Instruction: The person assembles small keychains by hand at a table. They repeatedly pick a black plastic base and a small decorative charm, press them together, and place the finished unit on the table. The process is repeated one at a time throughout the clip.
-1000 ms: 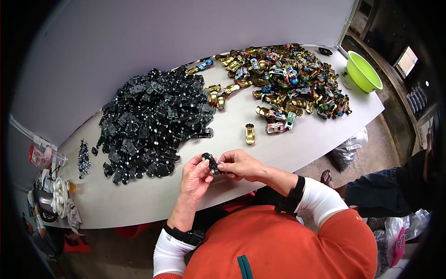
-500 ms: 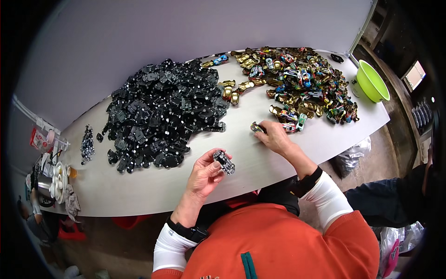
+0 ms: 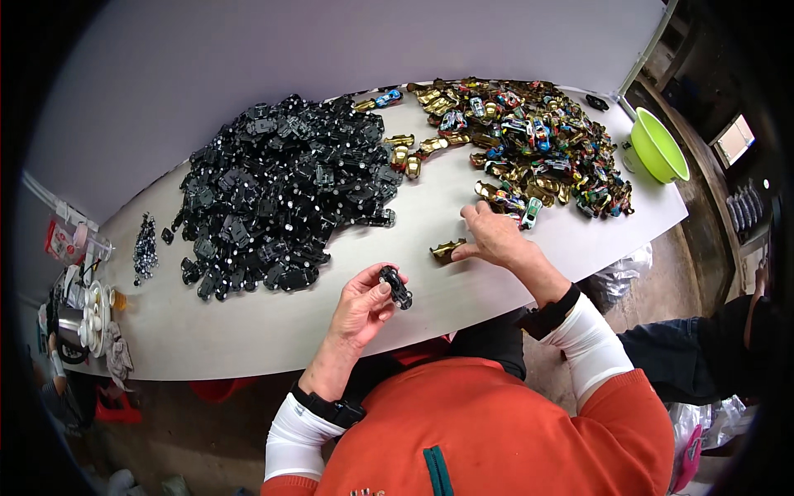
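A black toy car chassis (image 3: 396, 288) with small wheels is pinched between the thumb and fingers of my left hand (image 3: 361, 309), above the near part of the table. My right hand (image 3: 499, 239) is open, thumb and forefinger spread wide apart. Its thumb tip meets the end of a gold toy car body (image 3: 447, 250), while its forefinger reaches the near edge of the heap of gold and coloured toy car bodies (image 3: 529, 136). A white and green car body (image 3: 531, 213) lies just beyond that hand. Left of centre rises a big heap of black car chassis (image 3: 281, 190).
A few gold car bodies (image 3: 412, 165) lie between the heaps. Small shiny parts (image 3: 145, 250) form a little pile on the table's left. A lime green bowl (image 3: 659, 146) stands at the right edge. Dishes (image 3: 98, 318) are beyond the left end. Another person's dark clothing (image 3: 678, 355) shows at right.
My right hand has spread its fingers, and the gold car body is now nearer me on the left. The chassis in my left hand has turned to show a darker side.
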`<state>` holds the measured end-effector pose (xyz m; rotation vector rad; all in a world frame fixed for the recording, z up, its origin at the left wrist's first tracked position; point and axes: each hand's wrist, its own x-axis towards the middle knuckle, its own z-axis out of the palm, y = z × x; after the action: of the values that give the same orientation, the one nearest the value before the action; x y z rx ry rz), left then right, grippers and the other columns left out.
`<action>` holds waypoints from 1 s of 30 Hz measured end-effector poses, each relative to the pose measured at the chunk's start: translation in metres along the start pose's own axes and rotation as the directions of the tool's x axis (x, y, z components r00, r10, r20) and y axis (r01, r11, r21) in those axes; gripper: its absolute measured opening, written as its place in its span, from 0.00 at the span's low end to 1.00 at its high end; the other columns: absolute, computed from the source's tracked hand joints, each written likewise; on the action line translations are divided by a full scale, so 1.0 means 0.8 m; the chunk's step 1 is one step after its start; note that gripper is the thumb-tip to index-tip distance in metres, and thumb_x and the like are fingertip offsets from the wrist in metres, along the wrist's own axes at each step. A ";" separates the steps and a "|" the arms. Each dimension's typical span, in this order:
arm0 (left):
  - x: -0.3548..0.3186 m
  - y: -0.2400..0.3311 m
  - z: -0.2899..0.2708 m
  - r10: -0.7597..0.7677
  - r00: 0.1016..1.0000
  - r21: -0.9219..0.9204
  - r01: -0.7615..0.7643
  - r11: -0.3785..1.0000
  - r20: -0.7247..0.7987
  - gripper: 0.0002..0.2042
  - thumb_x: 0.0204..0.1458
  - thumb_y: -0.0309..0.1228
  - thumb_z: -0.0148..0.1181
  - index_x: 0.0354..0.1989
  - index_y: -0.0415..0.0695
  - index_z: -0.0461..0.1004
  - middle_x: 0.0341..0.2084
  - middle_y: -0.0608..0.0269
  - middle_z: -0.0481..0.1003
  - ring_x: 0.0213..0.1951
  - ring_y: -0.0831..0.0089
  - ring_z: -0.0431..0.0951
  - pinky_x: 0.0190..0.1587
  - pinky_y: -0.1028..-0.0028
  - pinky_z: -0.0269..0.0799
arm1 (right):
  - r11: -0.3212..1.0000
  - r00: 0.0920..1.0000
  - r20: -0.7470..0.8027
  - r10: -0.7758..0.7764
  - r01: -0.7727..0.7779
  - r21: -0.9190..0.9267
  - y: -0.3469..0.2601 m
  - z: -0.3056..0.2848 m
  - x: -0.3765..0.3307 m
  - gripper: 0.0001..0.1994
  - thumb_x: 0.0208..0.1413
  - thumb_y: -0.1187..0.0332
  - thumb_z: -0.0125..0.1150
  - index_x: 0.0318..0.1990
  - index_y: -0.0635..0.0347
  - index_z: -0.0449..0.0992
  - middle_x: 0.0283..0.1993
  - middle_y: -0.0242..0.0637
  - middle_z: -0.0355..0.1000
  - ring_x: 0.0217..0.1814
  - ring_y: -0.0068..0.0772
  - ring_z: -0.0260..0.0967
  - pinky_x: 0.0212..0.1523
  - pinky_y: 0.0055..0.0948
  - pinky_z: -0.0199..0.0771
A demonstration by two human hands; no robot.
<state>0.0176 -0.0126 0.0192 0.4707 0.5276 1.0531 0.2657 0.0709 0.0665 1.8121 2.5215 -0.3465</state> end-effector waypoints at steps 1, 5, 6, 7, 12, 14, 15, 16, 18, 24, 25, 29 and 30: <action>0.000 0.000 0.000 0.009 1.000 0.002 -0.009 1.000 0.000 0.13 0.47 0.25 0.59 0.43 0.42 0.71 0.34 0.58 0.75 0.19 0.88 0.63 0.18 0.86 0.61 | 0.997 0.991 -0.131 -0.019 0.029 0.072 0.010 0.002 -0.001 0.28 0.36 0.53 0.69 0.38 0.62 0.64 0.39 0.48 0.65 0.38 0.52 0.68 0.36 0.41 0.70; 0.004 -0.007 -0.003 0.015 0.996 0.039 -0.012 0.999 -0.085 0.15 0.47 0.26 0.60 0.45 0.41 0.69 0.34 0.56 0.75 0.18 0.87 0.62 0.17 0.86 0.59 | 0.968 0.929 -0.357 -0.099 0.172 0.180 0.017 0.014 0.004 0.11 0.42 0.67 0.64 0.31 0.60 0.68 0.32 0.41 0.66 0.34 0.46 0.67 0.34 0.38 0.68; 0.003 -0.008 -0.004 0.005 0.998 0.032 -0.003 0.999 -0.066 0.15 0.47 0.26 0.60 0.45 0.41 0.69 0.34 0.56 0.75 0.19 0.87 0.64 0.18 0.86 0.60 | 0.943 0.921 -0.357 -0.153 0.244 0.225 0.014 0.016 0.004 0.10 0.42 0.69 0.63 0.30 0.60 0.69 0.32 0.41 0.66 0.34 0.45 0.67 0.34 0.38 0.68; 0.002 -0.008 -0.006 -0.003 0.999 0.026 0.004 1.000 -0.049 0.15 0.46 0.26 0.60 0.45 0.41 0.69 0.33 0.56 0.75 0.19 0.86 0.65 0.18 0.86 0.60 | 0.910 0.909 -0.361 -0.209 0.316 0.269 0.013 0.018 0.004 0.08 0.42 0.71 0.63 0.29 0.60 0.70 0.32 0.40 0.66 0.34 0.45 0.67 0.34 0.37 0.68; -0.002 -0.008 -0.009 0.002 0.999 0.053 0.001 0.999 -0.045 0.15 0.46 0.26 0.60 0.44 0.42 0.70 0.33 0.58 0.75 0.24 0.83 0.71 0.20 0.84 0.63 | 0.797 0.865 -0.295 -0.406 0.493 0.348 0.018 0.002 -0.015 0.09 0.40 0.74 0.63 0.32 0.59 0.72 0.37 0.40 0.64 0.35 0.44 0.68 0.34 0.36 0.70; -0.003 -0.006 -0.006 -0.002 0.999 0.054 0.005 0.999 -0.051 0.15 0.46 0.26 0.60 0.44 0.42 0.70 0.33 0.58 0.75 0.25 0.81 0.72 0.21 0.83 0.64 | 0.810 0.864 -0.208 -0.459 0.503 0.300 0.005 -0.018 -0.034 0.11 0.40 0.74 0.64 0.34 0.58 0.72 0.38 0.40 0.64 0.35 0.44 0.68 0.34 0.36 0.70; -0.003 -0.007 -0.006 0.010 0.998 0.077 -0.005 0.997 -0.067 0.15 0.46 0.26 0.60 0.44 0.42 0.70 0.33 0.59 0.75 0.25 0.81 0.72 0.22 0.83 0.65 | 0.812 0.858 -0.162 -0.487 0.513 0.277 0.000 -0.020 -0.041 0.12 0.40 0.73 0.64 0.35 0.58 0.71 0.38 0.40 0.64 0.34 0.44 0.68 0.33 0.37 0.70; -0.003 -0.009 -0.005 0.017 0.997 0.101 -0.008 0.995 -0.079 0.14 0.46 0.27 0.60 0.43 0.42 0.70 0.33 0.59 0.75 0.25 0.81 0.73 0.22 0.82 0.65 | 0.828 0.864 -0.149 -0.482 0.504 0.244 0.003 -0.010 -0.045 0.13 0.40 0.72 0.64 0.36 0.55 0.71 0.39 0.39 0.64 0.33 0.43 0.68 0.32 0.37 0.70; -0.003 -0.012 0.001 0.003 0.997 0.141 0.007 0.990 -0.071 0.14 0.46 0.26 0.60 0.43 0.41 0.70 0.33 0.60 0.75 0.27 0.80 0.73 0.24 0.82 0.66 | 0.846 0.872 -0.166 -0.460 0.488 0.214 0.014 0.013 -0.044 0.11 0.42 0.73 0.62 0.35 0.56 0.71 0.39 0.38 0.64 0.33 0.44 0.68 0.32 0.37 0.70; 0.006 -0.015 0.023 0.144 0.983 0.530 -0.185 0.828 0.118 0.17 0.39 0.14 0.61 0.41 0.40 0.73 0.44 0.64 0.67 0.39 0.81 0.68 0.38 0.83 0.70 | 0.748 0.848 -0.311 -0.430 0.527 0.404 0.020 0.045 -0.031 0.05 0.46 0.75 0.57 0.32 0.60 0.69 0.31 0.37 0.65 0.29 0.37 0.66 0.29 0.30 0.68; 0.008 -0.014 0.028 0.173 0.971 0.570 -0.236 0.787 0.163 0.18 0.38 0.13 0.61 0.41 0.40 0.73 0.45 0.64 0.66 0.40 0.81 0.68 0.38 0.83 0.71 | 0.711 0.867 -0.262 -0.425 0.498 0.496 0.013 0.034 -0.032 0.05 0.47 0.75 0.57 0.32 0.61 0.69 0.30 0.35 0.65 0.28 0.34 0.66 0.29 0.28 0.67; 0.008 -0.005 0.047 0.179 0.944 0.569 -0.311 0.761 0.277 0.18 0.38 0.13 0.61 0.41 0.39 0.72 0.45 0.63 0.64 0.41 0.80 0.68 0.41 0.81 0.71 | 0.581 0.905 0.144 -0.401 0.129 0.804 -0.003 0.007 -0.031 0.05 0.47 0.74 0.58 0.31 0.63 0.68 0.26 0.34 0.65 0.24 0.26 0.64 0.27 0.26 0.65; 0.009 -0.007 0.043 0.176 0.944 0.518 -0.303 0.800 0.280 0.18 0.38 0.14 0.61 0.42 0.39 0.72 0.44 0.63 0.64 0.41 0.79 0.68 0.41 0.81 0.71 | 0.597 0.885 0.196 -0.422 0.108 0.795 -0.004 0.002 -0.028 0.06 0.48 0.74 0.57 0.35 0.61 0.69 0.28 0.31 0.64 0.26 0.20 0.63 0.27 0.24 0.64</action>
<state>0.0455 -0.0121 0.0413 1.1904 0.5850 1.0645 0.2697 0.0484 0.0689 1.2384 2.5101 -1.8425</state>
